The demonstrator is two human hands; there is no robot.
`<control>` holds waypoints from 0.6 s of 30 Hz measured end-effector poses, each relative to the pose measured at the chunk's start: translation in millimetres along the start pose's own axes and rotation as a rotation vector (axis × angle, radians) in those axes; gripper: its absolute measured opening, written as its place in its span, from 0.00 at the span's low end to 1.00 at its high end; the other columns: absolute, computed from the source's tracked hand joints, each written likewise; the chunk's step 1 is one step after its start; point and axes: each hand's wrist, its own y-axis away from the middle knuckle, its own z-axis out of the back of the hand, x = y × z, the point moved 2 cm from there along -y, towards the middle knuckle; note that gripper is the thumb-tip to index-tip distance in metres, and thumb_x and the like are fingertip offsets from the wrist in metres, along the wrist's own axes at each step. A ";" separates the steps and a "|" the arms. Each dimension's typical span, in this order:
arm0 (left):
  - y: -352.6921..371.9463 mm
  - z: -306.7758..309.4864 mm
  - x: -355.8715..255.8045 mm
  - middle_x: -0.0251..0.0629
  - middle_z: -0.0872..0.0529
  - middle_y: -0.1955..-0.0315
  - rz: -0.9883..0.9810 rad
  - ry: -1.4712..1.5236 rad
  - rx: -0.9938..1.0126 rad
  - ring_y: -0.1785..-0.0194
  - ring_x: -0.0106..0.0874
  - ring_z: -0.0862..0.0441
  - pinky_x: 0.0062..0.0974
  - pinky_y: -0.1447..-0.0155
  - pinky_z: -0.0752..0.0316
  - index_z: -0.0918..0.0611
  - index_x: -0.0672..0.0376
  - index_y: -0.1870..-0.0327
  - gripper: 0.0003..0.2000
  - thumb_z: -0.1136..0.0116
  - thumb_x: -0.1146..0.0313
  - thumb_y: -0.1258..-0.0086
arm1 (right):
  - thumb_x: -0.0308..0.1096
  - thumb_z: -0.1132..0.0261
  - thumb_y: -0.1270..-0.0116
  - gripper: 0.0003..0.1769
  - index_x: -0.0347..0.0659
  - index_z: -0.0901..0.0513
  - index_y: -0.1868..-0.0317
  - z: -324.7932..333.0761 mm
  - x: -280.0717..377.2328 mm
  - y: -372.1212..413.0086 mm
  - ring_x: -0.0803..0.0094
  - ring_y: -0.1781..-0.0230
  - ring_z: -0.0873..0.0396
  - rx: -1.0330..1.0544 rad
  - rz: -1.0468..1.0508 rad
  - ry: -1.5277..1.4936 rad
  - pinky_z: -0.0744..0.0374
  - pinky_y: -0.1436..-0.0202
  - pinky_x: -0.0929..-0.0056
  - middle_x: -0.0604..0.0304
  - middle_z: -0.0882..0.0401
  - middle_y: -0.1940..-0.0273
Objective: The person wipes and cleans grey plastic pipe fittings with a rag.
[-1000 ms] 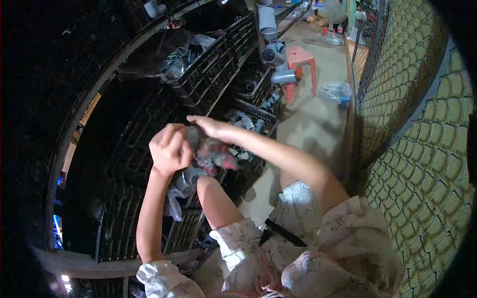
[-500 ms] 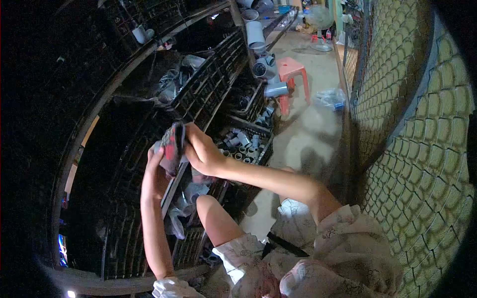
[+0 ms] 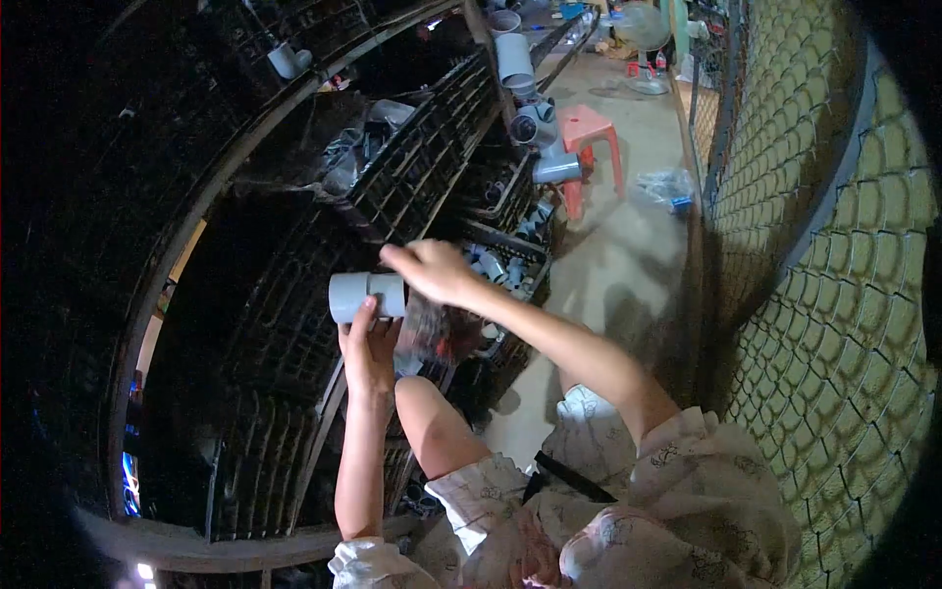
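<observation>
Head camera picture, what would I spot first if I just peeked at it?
The pale grey pipe piece jumps out, held in the left hand against dark crates. The right hand is at its end, and a blurred dark-and-red cloth hangs below. Farther back a red stool stands on the floor by the racks, and a wire fence fills the right side.

Nothing can be read anywhere in view. The fitting (image 3: 365, 294) shows a plain grey wall with no legible stamp or number. The cloth (image 3: 432, 332), at 4 o'clock from it, is too blurred for any print to be made out. The crates (image 3: 422, 147) at 12 o'clock are too dark and small to show any label.
</observation>
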 end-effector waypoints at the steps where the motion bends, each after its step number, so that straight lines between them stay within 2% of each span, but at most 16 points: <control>1: -1.3 3.9 -1.2 0.34 0.27 0.57 -0.018 0.010 0.000 0.52 0.30 0.30 0.36 0.49 0.32 0.34 0.55 0.49 0.22 0.43 0.61 0.43 | 0.54 0.51 0.38 0.27 0.40 0.23 0.80 11.0 1.2 0.1 0.76 0.82 0.30 0.042 -0.061 -0.066 0.32 0.76 0.74 0.63 0.29 0.85; 2: -5.2 4.8 -4.6 0.33 0.28 0.56 -0.047 0.028 0.004 0.52 0.30 0.30 0.38 0.50 0.33 0.34 0.53 0.49 0.21 0.43 0.61 0.43 | 0.55 0.51 0.38 0.26 0.41 0.22 0.78 25.7 3.9 -0.1 0.78 0.80 0.29 0.084 -0.111 -0.122 0.31 0.74 0.77 0.65 0.28 0.84; 4: -8.5 7.1 -10.5 0.33 0.29 0.54 -0.040 0.064 0.013 0.52 0.31 0.30 0.39 0.51 0.34 0.34 0.50 0.49 0.21 0.45 0.59 0.43 | 0.57 0.50 0.39 0.26 0.42 0.25 0.79 26.2 8.9 -2.1 0.79 0.79 0.32 0.034 0.038 -0.581 0.32 0.73 0.79 0.67 0.28 0.81; 5: -11.7 8.7 -12.6 0.33 0.29 0.54 -0.042 0.030 0.030 0.50 0.31 0.31 0.39 0.48 0.36 0.35 0.50 0.48 0.21 0.47 0.56 0.41 | 0.54 0.52 0.36 0.23 0.42 0.24 0.69 28.2 12.7 2.3 0.80 0.70 0.30 0.068 0.015 -0.669 0.32 0.61 0.80 0.67 0.26 0.71; 6: -12.8 7.4 -15.7 0.34 0.29 0.53 -0.008 0.048 0.059 0.49 0.31 0.32 0.40 0.46 0.39 0.35 0.50 0.47 0.23 0.48 0.54 0.41 | 0.56 0.53 0.37 0.25 0.42 0.26 0.59 26.2 16.8 4.9 0.80 0.61 0.31 0.146 -0.013 -0.778 0.33 0.53 0.79 0.64 0.28 0.62; 8: -16.0 5.1 -14.6 0.34 0.29 0.53 0.021 0.127 0.042 0.49 0.32 0.32 0.42 0.44 0.41 0.35 0.52 0.46 0.23 0.48 0.54 0.41 | 0.57 0.53 0.38 0.27 0.43 0.31 0.51 20.8 19.9 8.1 0.77 0.55 0.32 0.357 -0.110 -1.049 0.34 0.49 0.75 0.63 0.29 0.56; 9: -13.1 -1.0 -16.2 0.35 0.28 0.53 0.000 0.139 0.031 0.48 0.33 0.32 0.42 0.43 0.41 0.35 0.53 0.46 0.23 0.49 0.53 0.40 | 0.55 0.53 0.38 0.28 0.43 0.35 0.46 23.0 29.0 15.0 0.76 0.52 0.33 0.557 -0.101 -1.174 0.34 0.48 0.74 0.64 0.30 0.53; 10: -16.8 0.4 -12.9 0.37 0.28 0.54 -0.033 0.168 0.081 0.48 0.33 0.31 0.39 0.43 0.39 0.35 0.54 0.46 0.23 0.50 0.53 0.39 | 0.53 0.52 0.38 0.27 0.43 0.35 0.46 23.4 32.5 20.2 0.75 0.51 0.33 0.565 -0.069 -1.157 0.34 0.47 0.74 0.63 0.30 0.52; 12: -7.4 -2.4 -18.1 0.36 0.27 0.54 0.023 0.242 0.076 0.49 0.32 0.30 0.38 0.45 0.36 0.34 0.54 0.48 0.22 0.49 0.54 0.39 | 0.49 0.50 0.39 0.26 0.43 0.36 0.45 21.8 38.2 30.0 0.74 0.51 0.33 0.579 -0.002 -1.122 0.34 0.47 0.75 0.63 0.30 0.52; 13: -2.2 -9.6 -24.5 0.37 0.27 0.54 0.027 0.293 0.078 0.50 0.33 0.29 0.35 0.45 0.35 0.34 0.56 0.47 0.23 0.50 0.52 0.39 | 0.41 0.46 0.43 0.27 0.40 0.37 0.44 22.9 40.4 36.9 0.73 0.51 0.32 0.499 0.010 -1.008 0.34 0.47 0.75 0.62 0.30 0.53; 14: 3.4 -13.3 -28.7 0.38 0.27 0.53 0.029 0.343 0.079 0.50 0.33 0.29 0.33 0.46 0.34 0.34 0.57 0.45 0.25 0.51 0.51 0.39 | 0.33 0.43 0.46 0.25 0.36 0.33 0.46 20.1 38.9 36.0 0.72 0.51 0.32 0.555 0.063 -0.898 0.35 0.46 0.74 0.59 0.29 0.53; 16: -2.9 -9.6 -25.2 0.38 0.27 0.52 0.043 0.346 0.107 0.50 0.32 0.29 0.31 0.46 0.34 0.34 0.59 0.45 0.26 0.51 0.50 0.39 | 0.26 0.43 0.48 0.22 0.32 0.29 0.50 11.7 36.2 37.9 0.71 0.51 0.32 0.244 0.448 -0.194 0.35 0.45 0.73 0.56 0.28 0.53; 18: -4.5 -11.7 -22.3 0.38 0.27 0.52 0.019 0.339 0.147 0.49 0.31 0.29 0.30 0.45 0.35 0.34 0.59 0.45 0.26 0.51 0.51 0.38 | 0.25 0.42 0.48 0.19 0.30 0.27 0.54 5.8 30.0 28.8 0.70 0.52 0.30 0.185 0.437 -0.275 0.34 0.47 0.74 0.54 0.27 0.54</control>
